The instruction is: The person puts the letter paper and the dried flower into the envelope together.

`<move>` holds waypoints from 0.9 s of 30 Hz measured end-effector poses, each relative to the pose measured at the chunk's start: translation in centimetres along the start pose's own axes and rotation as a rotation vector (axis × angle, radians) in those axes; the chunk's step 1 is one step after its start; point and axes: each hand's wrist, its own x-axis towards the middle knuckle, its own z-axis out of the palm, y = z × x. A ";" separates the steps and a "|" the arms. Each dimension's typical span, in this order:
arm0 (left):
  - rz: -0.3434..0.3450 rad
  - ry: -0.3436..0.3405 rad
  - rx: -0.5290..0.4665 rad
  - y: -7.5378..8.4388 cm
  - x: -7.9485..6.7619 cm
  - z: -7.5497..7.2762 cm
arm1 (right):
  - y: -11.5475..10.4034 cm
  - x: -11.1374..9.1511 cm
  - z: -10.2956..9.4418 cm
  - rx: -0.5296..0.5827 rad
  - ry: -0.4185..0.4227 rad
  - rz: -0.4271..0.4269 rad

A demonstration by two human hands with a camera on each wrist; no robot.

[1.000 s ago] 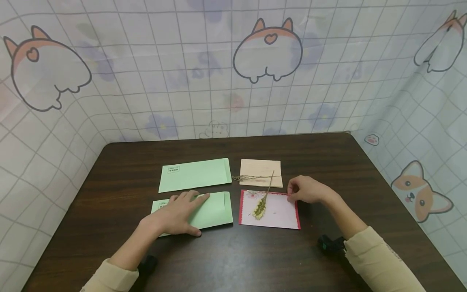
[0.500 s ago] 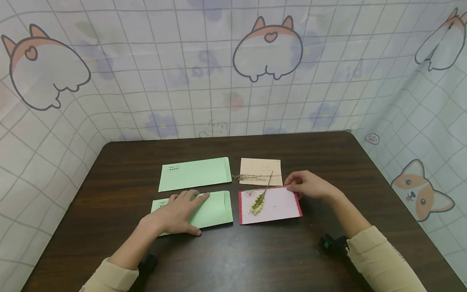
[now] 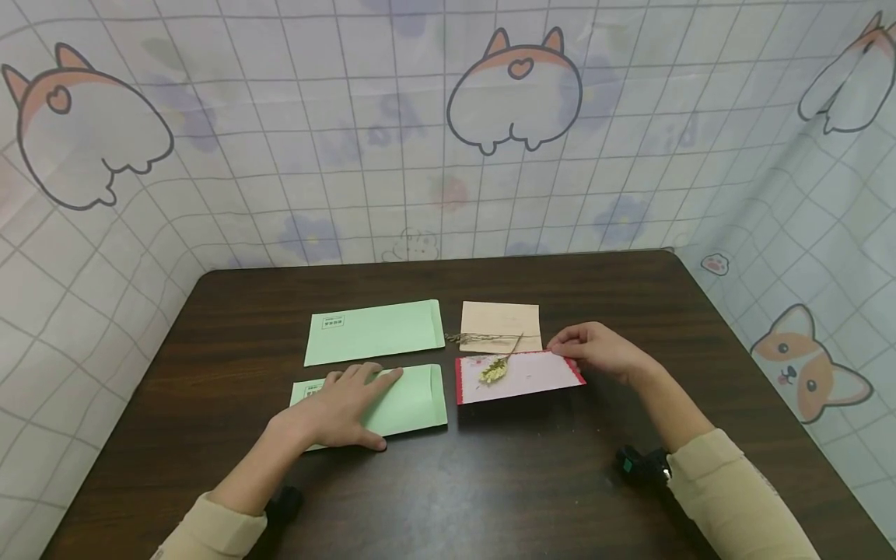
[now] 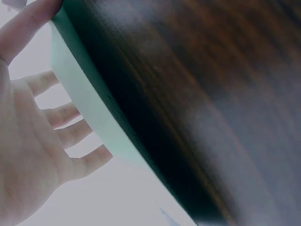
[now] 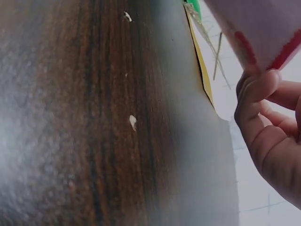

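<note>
In the head view my left hand [image 3: 336,408] rests with spread fingers on the nearer light green envelope [image 3: 413,398], the thumb at its near edge. The left wrist view shows that hand's thumb [image 4: 28,29] at the rim of the envelope [image 4: 89,101]. My right hand [image 3: 595,350] pinches the far right corner of a pale pink card [image 3: 539,373] with red edges between thumb and fingertips. That card is tilted, its far side raised. A dried yellow-green flower [image 3: 495,371] lies on it. In the right wrist view the pinched corner of the card [image 5: 263,33] tapers between the fingers [image 5: 268,84].
Behind lie a second green envelope [image 3: 371,333] and a tan paper square [image 3: 500,315] with a thin dried sprig [image 3: 476,337] across it. Small pale flakes [image 5: 133,122] are scattered on the dark wooden table [image 3: 490,498]. A patterned curtain [image 3: 392,179] encloses the back and sides.
My right hand has lifted the pink card's far edge, so the card tips toward me and its near edge sits farther back. The flower has slid slightly with it. My left hand stays put.
</note>
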 end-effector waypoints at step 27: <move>-0.017 -0.017 -0.005 0.0 -0.1 -0.4 | -0.4 1.1 1.3 0.103 -0.142 -0.078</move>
